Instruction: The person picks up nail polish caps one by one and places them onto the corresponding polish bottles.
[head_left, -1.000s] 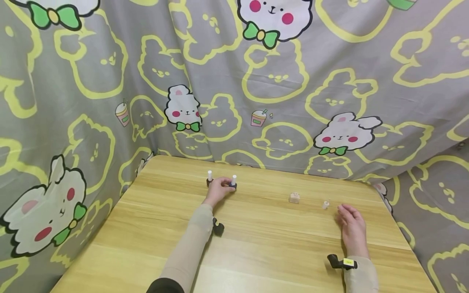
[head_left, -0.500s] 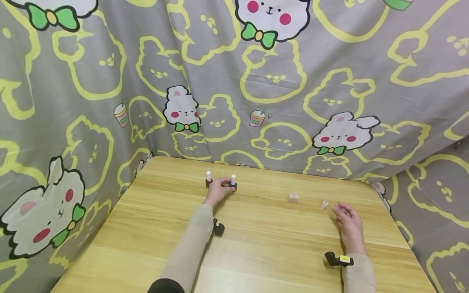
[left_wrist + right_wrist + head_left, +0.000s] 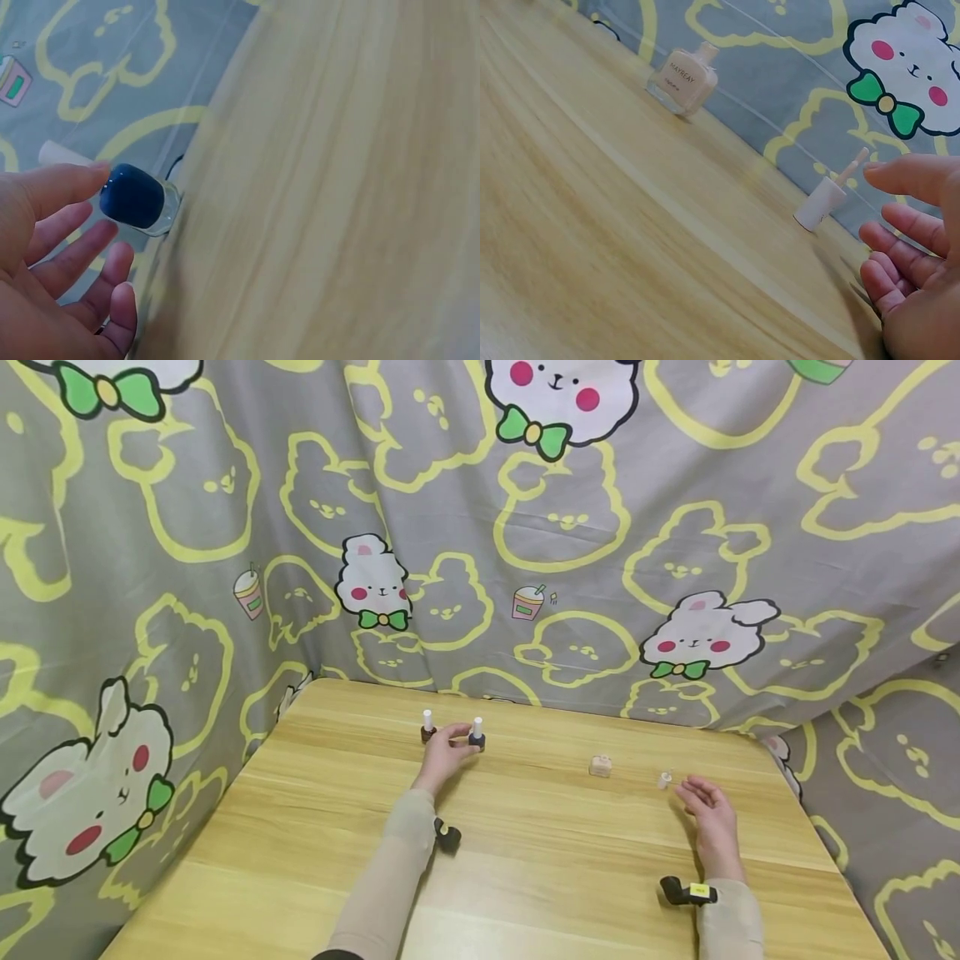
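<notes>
A dark blue nail polish bottle with a white cap stands upright at the back of the table. My left hand is beside it, with fingers spread; in the left wrist view one fingertip overlaps the bottle's edge, and whether it touches I cannot tell. Just left of that hand stands a dark reddish nail polish bottle, partly hidden. Towards the right, a pale pink nail polish bottle stands uncapped. Its white brush cap stands brush up, close to my right hand, whose loosely bent fingers hold nothing.
The wooden table ends at the back against a patterned grey curtain, which also hangs at both sides. Black camera mounts sit on the left wrist and right wrist.
My left thumb has drawn back from the front of the dark blue bottle, which is now more fully visible. The right hand has moved slightly left, closer to the brush cap.
</notes>
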{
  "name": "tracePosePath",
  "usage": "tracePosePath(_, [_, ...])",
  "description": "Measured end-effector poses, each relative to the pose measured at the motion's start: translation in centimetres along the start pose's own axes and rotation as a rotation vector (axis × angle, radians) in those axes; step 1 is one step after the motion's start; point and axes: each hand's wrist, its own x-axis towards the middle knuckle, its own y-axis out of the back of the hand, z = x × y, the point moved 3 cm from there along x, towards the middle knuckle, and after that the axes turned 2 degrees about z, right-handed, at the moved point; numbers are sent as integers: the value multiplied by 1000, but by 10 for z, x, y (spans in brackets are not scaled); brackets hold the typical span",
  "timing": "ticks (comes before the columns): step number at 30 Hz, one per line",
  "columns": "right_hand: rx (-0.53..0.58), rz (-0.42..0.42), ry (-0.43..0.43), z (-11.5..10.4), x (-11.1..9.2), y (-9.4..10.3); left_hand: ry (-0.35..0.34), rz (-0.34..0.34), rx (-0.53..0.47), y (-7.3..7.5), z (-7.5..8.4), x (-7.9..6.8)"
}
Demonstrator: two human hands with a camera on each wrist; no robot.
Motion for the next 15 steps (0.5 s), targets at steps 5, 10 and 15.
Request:
tracePosePath(5, [-70, 4, -23, -1, 1, -1, 34, 22, -58, 2, -1, -10])
tracePosePath(10, [-141, 3, -28, -1, 1, -4, 59, 39, -88, 2, -2, -20])
tracePosePath(15, [-249, -14, 15, 0, 2, -8, 73, 53, -126, 2, -2, -28])
